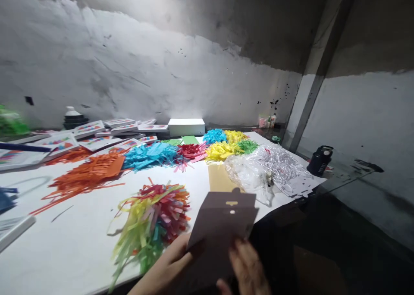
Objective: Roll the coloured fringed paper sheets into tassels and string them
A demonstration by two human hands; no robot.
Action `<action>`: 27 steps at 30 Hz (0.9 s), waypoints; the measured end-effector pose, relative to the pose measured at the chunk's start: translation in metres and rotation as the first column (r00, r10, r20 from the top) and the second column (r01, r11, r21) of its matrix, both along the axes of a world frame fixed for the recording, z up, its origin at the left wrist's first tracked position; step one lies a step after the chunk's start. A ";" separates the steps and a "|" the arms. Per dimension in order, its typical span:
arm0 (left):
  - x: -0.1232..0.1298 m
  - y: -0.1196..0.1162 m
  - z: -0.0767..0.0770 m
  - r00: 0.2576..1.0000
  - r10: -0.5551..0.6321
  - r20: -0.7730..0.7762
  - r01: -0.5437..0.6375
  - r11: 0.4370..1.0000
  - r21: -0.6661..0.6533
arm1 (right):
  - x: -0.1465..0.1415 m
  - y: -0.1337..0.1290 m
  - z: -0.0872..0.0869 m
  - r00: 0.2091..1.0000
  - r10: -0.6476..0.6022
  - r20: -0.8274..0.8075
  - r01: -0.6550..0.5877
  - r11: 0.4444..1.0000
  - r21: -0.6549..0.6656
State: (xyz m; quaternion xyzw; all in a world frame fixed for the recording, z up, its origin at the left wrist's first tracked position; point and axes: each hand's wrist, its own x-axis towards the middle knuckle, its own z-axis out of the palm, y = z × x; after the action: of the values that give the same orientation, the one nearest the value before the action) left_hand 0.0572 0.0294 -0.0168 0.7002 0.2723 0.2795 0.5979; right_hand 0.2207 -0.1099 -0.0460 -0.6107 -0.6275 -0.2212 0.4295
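Note:
My left hand [173,265] grips a flat cardboard packaging box [223,221] by its left side, low in front of me. Its shaded face is turned my way, and a hang slot shows near its top edge. Slightly blurred, my right hand [247,265] rests stretched fingers on the box's right side, thumb apart. Left of the box, a multicoloured bunch of paper fringe tassels [155,221] lies at the table's near edge. A tan card sheet [221,178] lies flat behind the box.
Orange [87,174], blue [152,155] and yellow fringe bundles [223,150] cross the white table [74,230]. Printed boxes [100,142] pile up back left. A clear plastic bag [250,174] and white cord [278,161] lie right, near a black bottle [319,160].

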 end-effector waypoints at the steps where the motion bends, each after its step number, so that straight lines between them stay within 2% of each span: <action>1: -0.007 0.003 0.004 0.999 -0.034 -0.032 0.034 0.999 -0.007 | 0.007 0.006 0.006 0.998 -0.019 0.054 0.017 0.999 0.049; 4: -0.019 0.003 0.008 0.991 -0.114 -0.065 0.113 0.993 -0.021 | 0.026 0.023 0.024 0.977 0.021 0.210 -0.044 0.994 0.103; 7: -0.021 -0.003 0.002 0.994 -0.103 -0.036 0.102 0.994 -0.031 | 0.029 0.032 0.034 0.977 0.119 0.175 -0.137 0.986 0.092; 9: -0.021 -0.006 -0.001 0.994 -0.105 -0.041 0.104 0.994 -0.029 | 0.028 0.030 0.041 0.971 0.235 0.029 -0.235 0.972 -0.010; 11: -0.021 -0.008 0.000 0.990 -0.128 -0.052 0.127 0.992 -0.020 | 0.027 0.027 0.050 0.941 0.303 -0.153 -0.333 0.910 -0.245; 13: -0.021 -0.010 0.004 0.982 -0.178 -0.056 0.178 0.984 -0.010 | 0.030 0.025 0.063 0.922 0.290 -0.257 -0.385 0.761 -0.523; 15: -0.020 -0.011 0.009 0.965 -0.253 -0.060 0.253 0.967 -0.007 | 0.036 0.027 0.075 0.906 0.273 -0.323 -0.423 0.595 -0.684; 16: -0.020 -0.011 0.010 0.955 -0.290 -0.065 0.290 0.957 -0.010 | 0.039 0.028 0.080 0.873 0.279 -0.400 -0.488 0.502 -0.714; 17: -0.019 -0.010 0.010 0.945 -0.321 -0.070 0.320 0.947 -0.016 | 0.042 0.031 0.083 0.812 0.279 -0.513 -0.584 0.386 -0.714; 19: -0.018 -0.008 0.003 0.934 -0.350 -0.073 0.350 0.937 -0.012 | 0.048 0.038 0.085 0.662 0.229 -0.714 -0.749 0.160 -0.643; 20: -0.016 -0.007 -0.003 0.940 -0.332 -0.074 0.334 0.943 0.010 | 0.051 0.041 0.084 0.615 0.205 -0.762 -0.786 0.087 -0.611; 21: -0.015 -0.007 -0.011 0.960 -0.271 -0.070 0.275 0.960 0.048 | 0.053 0.045 0.082 0.599 0.192 -0.777 -0.798 0.060 -0.600; 22: -0.013 -0.006 -0.020 0.984 -0.169 -0.062 0.174 0.980 0.100 | 0.054 0.048 0.080 0.608 0.188 -0.771 -0.792 0.076 -0.606; 23: -0.010 -0.007 -0.029 0.998 -0.043 -0.053 0.051 0.985 0.164 | 0.055 0.051 0.079 0.630 0.190 -0.753 -0.776 0.117 -0.620; 25: -0.006 -0.010 -0.046 0.984 0.177 -0.028 -0.161 0.942 0.295 | 0.055 0.055 0.079 0.667 0.206 -0.716 -0.745 0.187 -0.640; 26: -0.003 -0.012 -0.054 0.976 0.217 -0.027 -0.195 0.919 0.343 | 0.053 0.055 0.080 0.682 0.222 -0.697 -0.731 0.212 -0.648; 27: -0.001 -0.014 -0.061 0.980 0.197 -0.039 -0.169 0.912 0.373 | 0.051 0.055 0.081 0.703 0.246 -0.667 -0.711 0.251 -0.657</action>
State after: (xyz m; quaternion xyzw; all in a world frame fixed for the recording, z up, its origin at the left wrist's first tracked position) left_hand 0.0557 0.0153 -0.0781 0.7812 0.3018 0.3537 0.4165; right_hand 0.2713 -0.0544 0.0353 -0.5401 -0.6899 0.4318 0.2143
